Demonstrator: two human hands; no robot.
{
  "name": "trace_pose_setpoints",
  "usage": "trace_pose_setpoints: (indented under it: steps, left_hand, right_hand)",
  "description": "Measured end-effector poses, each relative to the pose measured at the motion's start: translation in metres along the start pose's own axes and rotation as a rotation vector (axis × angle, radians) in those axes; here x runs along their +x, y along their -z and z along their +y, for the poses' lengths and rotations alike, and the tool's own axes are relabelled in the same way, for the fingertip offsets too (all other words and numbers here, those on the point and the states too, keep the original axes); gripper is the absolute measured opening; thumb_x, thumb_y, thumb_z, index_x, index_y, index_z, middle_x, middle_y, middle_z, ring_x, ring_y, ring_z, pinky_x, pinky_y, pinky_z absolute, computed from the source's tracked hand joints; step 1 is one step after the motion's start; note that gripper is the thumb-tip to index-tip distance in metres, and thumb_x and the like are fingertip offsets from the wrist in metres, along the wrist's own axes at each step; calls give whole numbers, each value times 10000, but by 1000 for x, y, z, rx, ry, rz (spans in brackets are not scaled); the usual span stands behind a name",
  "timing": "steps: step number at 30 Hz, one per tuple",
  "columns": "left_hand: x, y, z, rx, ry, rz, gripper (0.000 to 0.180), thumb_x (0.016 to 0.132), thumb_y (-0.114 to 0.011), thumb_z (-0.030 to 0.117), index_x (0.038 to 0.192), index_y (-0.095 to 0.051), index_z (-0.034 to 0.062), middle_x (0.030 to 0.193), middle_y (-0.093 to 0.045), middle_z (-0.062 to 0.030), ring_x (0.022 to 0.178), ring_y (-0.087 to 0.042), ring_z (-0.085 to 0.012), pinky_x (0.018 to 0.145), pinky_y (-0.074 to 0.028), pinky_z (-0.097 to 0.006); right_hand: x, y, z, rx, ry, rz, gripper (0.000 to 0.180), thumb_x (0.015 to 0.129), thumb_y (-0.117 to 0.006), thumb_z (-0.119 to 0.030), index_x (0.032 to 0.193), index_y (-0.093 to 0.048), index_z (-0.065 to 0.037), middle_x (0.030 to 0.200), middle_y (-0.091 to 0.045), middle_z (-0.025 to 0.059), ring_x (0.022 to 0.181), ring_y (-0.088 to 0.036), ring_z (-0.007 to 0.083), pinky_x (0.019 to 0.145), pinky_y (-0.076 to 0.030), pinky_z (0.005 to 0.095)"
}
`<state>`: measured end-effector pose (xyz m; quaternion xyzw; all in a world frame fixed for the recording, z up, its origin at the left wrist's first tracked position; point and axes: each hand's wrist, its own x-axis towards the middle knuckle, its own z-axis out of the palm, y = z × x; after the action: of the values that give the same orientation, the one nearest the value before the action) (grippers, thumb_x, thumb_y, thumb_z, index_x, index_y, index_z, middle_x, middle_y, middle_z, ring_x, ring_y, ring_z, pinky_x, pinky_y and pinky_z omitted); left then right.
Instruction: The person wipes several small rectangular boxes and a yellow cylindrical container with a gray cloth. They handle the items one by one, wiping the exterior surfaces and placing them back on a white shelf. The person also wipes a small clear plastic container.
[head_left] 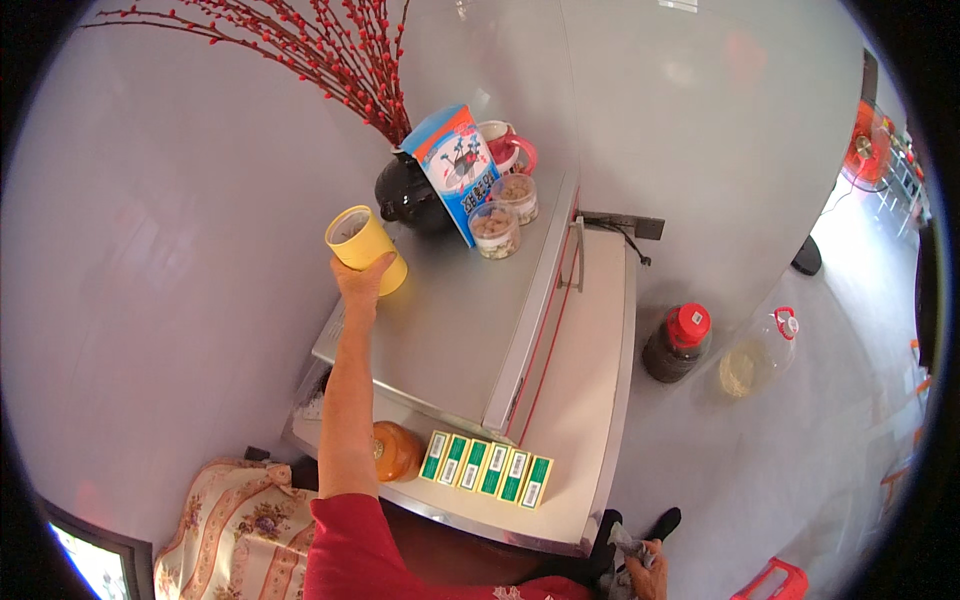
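Note:
My left hand (361, 279) is wrapped round the lower part of a yellow cylindrical canister (372, 243) with a clear-looking top. It is at the left edge of a silver box-shaped appliance (455, 320); whether the base touches the metal I cannot tell. Down by my body at the lower right, my right hand (650, 573) is closed on a crumpled grey cloth (627, 548). Just behind the canister stand a round black vase (408, 195) with red-budded branches (345, 75), a blue and white bag (458, 165) and two small clear tubs (495, 230) of pale pieces.
A red and white mug (505, 145) stands behind the tubs. On the white cabinet top (575, 380), an orange-brown jar (397, 452) sits beside several green and yellow boxes (487, 468). A red-capped dark jar (677, 345) and a clear jug (757, 360) are on the floor, right.

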<state>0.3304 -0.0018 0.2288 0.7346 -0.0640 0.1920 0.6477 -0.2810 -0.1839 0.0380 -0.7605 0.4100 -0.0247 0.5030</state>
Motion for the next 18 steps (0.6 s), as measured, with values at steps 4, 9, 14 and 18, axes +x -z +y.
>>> trace_pose_setpoints:
  steps: [4,9,14,18]
  left_hand:
    - [-29,20,7,-17,-70,20,700,614,-809,129,1139,-362,3,1014,-538,-105,915,-550,-195,790,-486,-336]
    - [-110,36,51,-131,-119,-185,631,645,-763,96,1148,-390,12,1017,-538,-81,904,-542,-179,813,-458,-323]
    - [-221,40,105,-272,24,-454,573,652,-736,69,1142,-451,-12,1016,-575,-95,886,-573,-186,803,-474,-313]
    - [-327,28,104,-319,160,-617,615,576,-816,70,1102,-509,-21,1029,-594,-106,915,-587,-187,816,-494,-327]
  right_hand:
    - [-1,4,-20,183,-47,26,343,720,-657,-144,996,-562,36,758,-578,73,710,-533,155,660,-445,295]
    - [-4,4,9,158,-69,75,322,698,-649,-190,928,-591,29,865,-557,172,901,-494,281,805,-401,352]
    - [1,48,-46,508,-82,66,276,826,-578,-205,991,-584,16,953,-579,101,804,-535,199,770,-422,298]
    - [10,77,-98,773,-63,256,338,903,-510,-221,1120,-513,38,990,-589,92,874,-534,143,794,-430,286]
